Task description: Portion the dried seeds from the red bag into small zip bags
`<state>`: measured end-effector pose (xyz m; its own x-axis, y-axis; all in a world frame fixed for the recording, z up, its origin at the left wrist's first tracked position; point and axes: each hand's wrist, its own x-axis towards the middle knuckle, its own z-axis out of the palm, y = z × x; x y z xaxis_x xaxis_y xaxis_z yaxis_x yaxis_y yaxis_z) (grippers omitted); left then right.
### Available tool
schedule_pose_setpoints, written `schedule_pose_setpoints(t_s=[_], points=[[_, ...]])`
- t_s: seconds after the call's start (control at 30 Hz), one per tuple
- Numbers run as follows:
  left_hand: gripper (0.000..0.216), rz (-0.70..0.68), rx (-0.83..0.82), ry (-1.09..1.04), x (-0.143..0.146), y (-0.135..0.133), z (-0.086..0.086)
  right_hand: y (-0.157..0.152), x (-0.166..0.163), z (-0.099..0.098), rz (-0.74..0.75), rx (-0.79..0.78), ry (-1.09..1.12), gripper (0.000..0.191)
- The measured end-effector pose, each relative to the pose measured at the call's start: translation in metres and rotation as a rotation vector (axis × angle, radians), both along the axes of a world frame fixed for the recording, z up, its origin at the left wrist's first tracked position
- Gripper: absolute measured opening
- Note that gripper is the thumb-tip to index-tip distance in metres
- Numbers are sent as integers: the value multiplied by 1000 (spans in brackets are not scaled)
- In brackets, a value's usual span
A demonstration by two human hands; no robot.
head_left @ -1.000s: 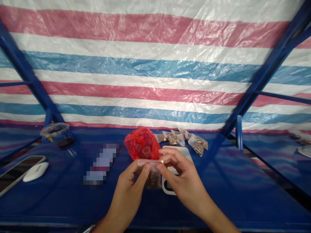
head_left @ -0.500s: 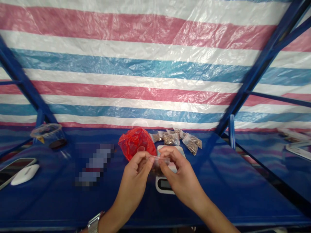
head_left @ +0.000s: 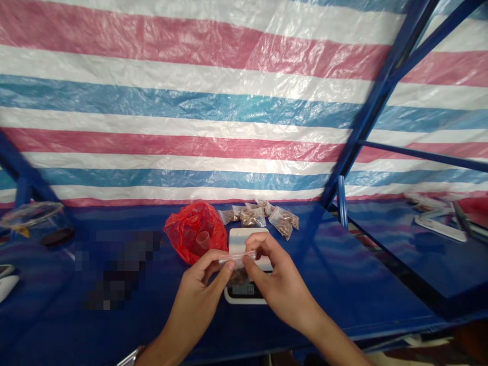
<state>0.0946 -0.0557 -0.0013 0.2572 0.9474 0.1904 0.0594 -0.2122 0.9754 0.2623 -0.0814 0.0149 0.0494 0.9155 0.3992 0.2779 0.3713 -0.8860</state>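
Observation:
Between my two hands is a small clear zip bag (head_left: 239,274) with brown bits in its lower part. My left hand (head_left: 204,287) pinches the left end of its top edge, and my right hand (head_left: 272,272) pinches the right end. Under the bag lies a white kitchen scale (head_left: 238,235), its dark display partly covered by the bag and my right hand. Just left of the scale, an open red plastic bag (head_left: 181,229) holds a small clear cup (head_left: 203,240). Several filled zip bags (head_left: 252,217) lie behind the scale.
A clear tub (head_left: 41,223) with dark contents stands at the far left of the blue table (head_left: 335,284), near a white case (head_left: 7,285). Blue metal posts (head_left: 354,132) rise at both sides before a striped tarp (head_left: 213,107). Another scale (head_left: 440,227) lies far right.
The view has turned to the right, so the table things sit further left. Both hands still hold the zip bag, whose top edge shows more fully between the fingers. The scale's display now shows digits.

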Motion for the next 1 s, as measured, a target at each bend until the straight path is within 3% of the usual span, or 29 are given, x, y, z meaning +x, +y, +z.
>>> schedule_pose_setpoints(t_s=[0.37,0.6,0.83,1.0], points=[[21,-21,43,-2,-6,0,-11,-7,15,4,-2,-124,44,23],[19,-65,153,-14,-16,-7,-10,-7,-1,8,67,26,-126,35],[19,-120,116,32,-20,-6,-8,1,-20,8,11,19,-148,25],[22,-62,82,-18,-21,-6,-6,6,-33,11,49,91,-150,18]])
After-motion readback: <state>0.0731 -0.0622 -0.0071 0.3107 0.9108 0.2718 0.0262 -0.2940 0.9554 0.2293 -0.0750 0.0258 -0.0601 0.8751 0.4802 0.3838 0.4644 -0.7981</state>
